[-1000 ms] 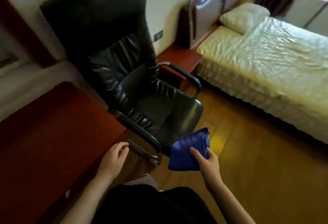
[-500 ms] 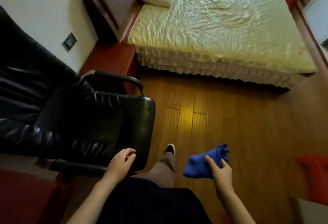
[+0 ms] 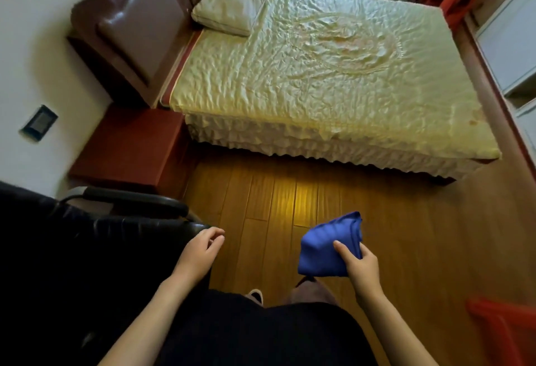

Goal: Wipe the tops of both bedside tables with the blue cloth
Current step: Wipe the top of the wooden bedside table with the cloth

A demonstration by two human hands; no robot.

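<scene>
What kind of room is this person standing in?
A bedroom, probably: a made bed with a pillow and padded headboard, and a red-brown bedside table next to it.

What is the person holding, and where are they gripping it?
The right hand holds the folded blue cloth, pinched at its lower right edge, thumb on top. The left hand holds nothing.

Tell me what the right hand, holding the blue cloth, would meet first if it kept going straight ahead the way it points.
Probably open air over the wooden floor, then the bed's frilled skirt. The right hand grips the blue cloth; depth is unclear.
</scene>
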